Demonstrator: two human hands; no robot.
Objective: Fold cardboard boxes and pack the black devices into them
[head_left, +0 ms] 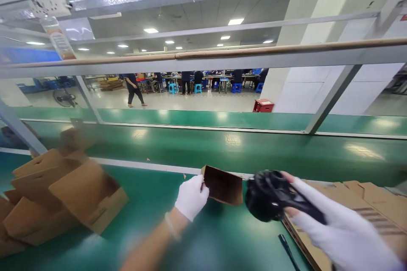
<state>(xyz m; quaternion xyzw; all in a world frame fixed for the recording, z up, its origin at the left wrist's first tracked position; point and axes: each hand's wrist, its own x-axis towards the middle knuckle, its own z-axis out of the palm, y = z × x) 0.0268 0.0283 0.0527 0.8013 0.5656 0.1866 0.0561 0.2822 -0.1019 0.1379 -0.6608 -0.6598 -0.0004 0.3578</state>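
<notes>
The left hand (pixel 191 197), in a white glove, sits low in the middle of the frame with its fingers closed on the near edge of a small open cardboard box (pixel 222 185), which it holds tilted just above the green surface (pixel 152 203). Just to the right of that box, the right hand (pixel 321 216), also gloved in white, is clamped around a round black part (pixel 267 201); the part sits close beside the box's right end, though whether the two touch I cannot tell, as the view is blurred there.

Under the right hand, in the lower right of the frame, lies a stack of flat cardboard sheets (pixel 372 203). At the lower left sits a loose pile of folded brown boxes (pixel 63 194), well apart from both hands.

Beyond the surface runs a green conveyor belt (pixel 222 148) across the middle of the frame, with a metal frame (pixel 203 65) over it. Far behind, people (pixel 133 89) stand and sit at benches, with blue stools (pixel 173 88) and a red stool (pixel 263 105) on the floor.
</notes>
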